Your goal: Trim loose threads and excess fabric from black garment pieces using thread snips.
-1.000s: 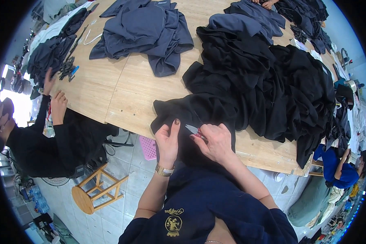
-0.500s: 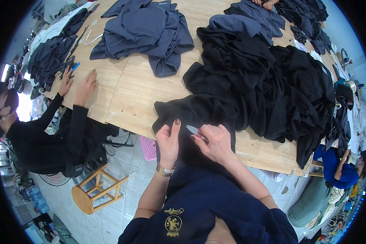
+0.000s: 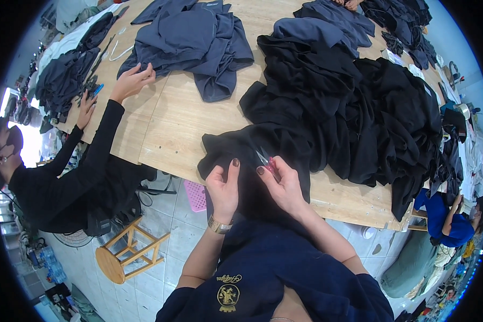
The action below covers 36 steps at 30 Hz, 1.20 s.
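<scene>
Black fabric: one garment (image 3: pixel 252 150) lies at the near edge of the wooden table (image 3: pixel 172 123), its lower part hanging over the edge under both hands.

Left hand (image 3: pixel 224 185): fingers curled, thumb and fingertips pinching a fold of the black garment; a metal watch (image 3: pixel 218 226) sits on the wrist.

Right hand (image 3: pixel 283 185): closed around a small pair of thread snips (image 3: pixel 266 159) with a pink handle, the blades pointing up and away from the palm onto the cloth just beside the left thumb. The two hands are close together, the pinched fold between them.

Beyond the grip, up and to the right: a large heap of black garments (image 3: pixel 370 107), touching the held piece.

Beyond the grip, up and to the left: a pile of dark blue garments (image 3: pixel 198 37), well apart from the hands.

Far left of the grip: a second person in a black sleeve, one hand (image 3: pixel 131 80) resting on the edge of the blue pile.

Below left, on the tiled floor: a wooden stool (image 3: pixel 126 252) and a pink basket (image 3: pixel 196 194).
</scene>
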Each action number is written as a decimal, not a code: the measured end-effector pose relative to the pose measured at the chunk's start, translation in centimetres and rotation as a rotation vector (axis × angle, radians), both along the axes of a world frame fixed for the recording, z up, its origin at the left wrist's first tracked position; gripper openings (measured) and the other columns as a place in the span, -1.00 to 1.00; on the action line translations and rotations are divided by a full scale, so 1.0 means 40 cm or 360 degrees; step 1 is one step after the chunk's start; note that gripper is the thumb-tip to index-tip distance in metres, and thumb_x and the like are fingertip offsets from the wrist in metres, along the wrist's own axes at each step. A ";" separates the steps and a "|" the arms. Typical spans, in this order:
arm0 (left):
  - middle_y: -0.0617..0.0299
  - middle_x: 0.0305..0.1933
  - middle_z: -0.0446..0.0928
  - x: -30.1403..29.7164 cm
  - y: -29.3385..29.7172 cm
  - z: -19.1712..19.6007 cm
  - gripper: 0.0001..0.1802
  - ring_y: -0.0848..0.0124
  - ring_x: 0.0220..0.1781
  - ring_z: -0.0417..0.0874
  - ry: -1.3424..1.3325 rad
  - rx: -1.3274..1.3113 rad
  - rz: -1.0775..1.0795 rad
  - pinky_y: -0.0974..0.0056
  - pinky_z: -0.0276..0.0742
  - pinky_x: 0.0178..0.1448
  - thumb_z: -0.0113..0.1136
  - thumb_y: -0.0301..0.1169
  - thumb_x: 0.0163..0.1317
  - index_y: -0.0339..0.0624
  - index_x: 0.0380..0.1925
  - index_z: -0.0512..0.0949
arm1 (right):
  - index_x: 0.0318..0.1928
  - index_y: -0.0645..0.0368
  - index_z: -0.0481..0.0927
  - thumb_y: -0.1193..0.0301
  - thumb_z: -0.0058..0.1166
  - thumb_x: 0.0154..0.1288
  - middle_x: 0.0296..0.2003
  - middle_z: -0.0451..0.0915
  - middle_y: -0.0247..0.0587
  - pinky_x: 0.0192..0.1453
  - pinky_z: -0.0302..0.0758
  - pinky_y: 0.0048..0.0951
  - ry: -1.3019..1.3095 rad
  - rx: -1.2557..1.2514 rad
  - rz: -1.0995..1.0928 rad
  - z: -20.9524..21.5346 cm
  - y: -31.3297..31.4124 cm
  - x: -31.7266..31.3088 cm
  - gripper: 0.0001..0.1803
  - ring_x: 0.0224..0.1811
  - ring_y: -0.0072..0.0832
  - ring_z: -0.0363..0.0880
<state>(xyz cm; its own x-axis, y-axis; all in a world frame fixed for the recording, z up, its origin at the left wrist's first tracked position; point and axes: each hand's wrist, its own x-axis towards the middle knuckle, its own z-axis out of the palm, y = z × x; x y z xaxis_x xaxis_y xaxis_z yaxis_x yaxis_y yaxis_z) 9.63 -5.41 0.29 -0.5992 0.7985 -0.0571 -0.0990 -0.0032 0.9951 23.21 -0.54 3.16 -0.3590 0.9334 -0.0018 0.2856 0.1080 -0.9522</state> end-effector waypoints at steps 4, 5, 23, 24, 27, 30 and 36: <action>0.27 -0.74 0.28 0.029 -0.001 -0.001 -0.56 0.61 -0.62 0.18 0.0435 0.0031 0.0149 0.36 0.10 -0.60 0.25 -0.33 0.19 -0.26 -0.74 0.30 | -0.49 0.24 0.46 0.34 0.22 0.16 -0.71 0.29 -0.48 -0.58 0.13 -0.60 0.0190 -0.0320 0.0058 0.001 -0.005 -0.021 -0.73 -0.64 -0.77 0.15; 0.20 -0.75 0.27 0.034 -0.003 0.001 -0.55 0.57 -0.63 0.19 0.0541 0.0074 0.0182 0.32 0.12 -0.60 0.26 -0.33 0.17 -0.29 -0.74 0.28 | -0.44 0.25 0.51 0.36 0.22 0.17 -0.68 0.33 -0.51 -0.58 0.12 -0.62 0.0219 -0.0352 0.0092 0.001 -0.004 -0.023 -0.78 -0.63 -0.81 0.15; 0.46 -0.63 0.28 0.022 0.001 0.019 -0.64 0.71 -0.54 0.18 0.0233 0.0026 0.0041 0.49 0.10 -0.53 0.17 -0.40 0.26 -0.23 -0.67 0.33 | -0.50 0.20 0.39 0.15 0.14 0.18 -0.67 0.44 -0.13 -0.56 0.34 -0.34 -0.0425 0.0533 0.0201 -0.013 -0.015 0.051 -0.62 -0.64 -0.20 0.46; 0.51 -0.58 0.35 0.021 0.000 0.019 -0.72 0.76 -0.52 0.22 0.0199 0.0048 0.0013 0.55 0.12 -0.50 0.13 -0.43 0.29 -0.21 -0.62 0.40 | -0.52 0.19 0.39 0.14 0.14 0.18 -0.66 0.45 -0.12 -0.56 0.34 -0.34 -0.0411 0.0572 0.0210 -0.013 -0.013 0.050 -0.61 -0.63 -0.20 0.47; 0.50 -0.56 0.39 0.015 -0.009 0.018 -0.75 0.76 -0.51 0.25 0.0175 0.0006 -0.0034 0.55 0.14 -0.49 0.13 -0.42 0.29 -0.23 -0.58 0.44 | -0.53 0.18 0.38 0.15 0.13 0.19 -0.67 0.45 -0.14 -0.57 0.34 -0.35 -0.0402 0.0624 0.0217 -0.010 -0.011 0.044 -0.61 -0.65 -0.22 0.47; 0.48 -0.54 0.42 0.014 -0.012 0.002 -0.78 0.76 -0.49 0.28 0.0306 -0.0013 -0.0018 0.56 0.17 -0.47 0.13 -0.43 0.28 -0.25 -0.55 0.47 | -0.53 0.17 0.38 0.15 0.12 0.20 -0.68 0.45 -0.16 -0.59 0.33 -0.36 -0.0407 0.0687 0.0220 -0.006 -0.006 0.037 -0.62 -0.66 -0.23 0.46; 0.44 -0.70 0.14 0.028 0.000 0.009 -0.51 0.66 -0.58 0.09 0.0297 0.0050 0.0101 0.43 0.01 -0.58 0.22 -0.37 0.22 -0.21 -0.76 0.18 | -0.53 0.16 0.39 0.15 0.12 0.21 -0.70 0.43 -0.17 -0.60 0.32 -0.36 -0.0462 0.0672 0.0154 -0.015 -0.002 0.035 -0.63 -0.68 -0.23 0.46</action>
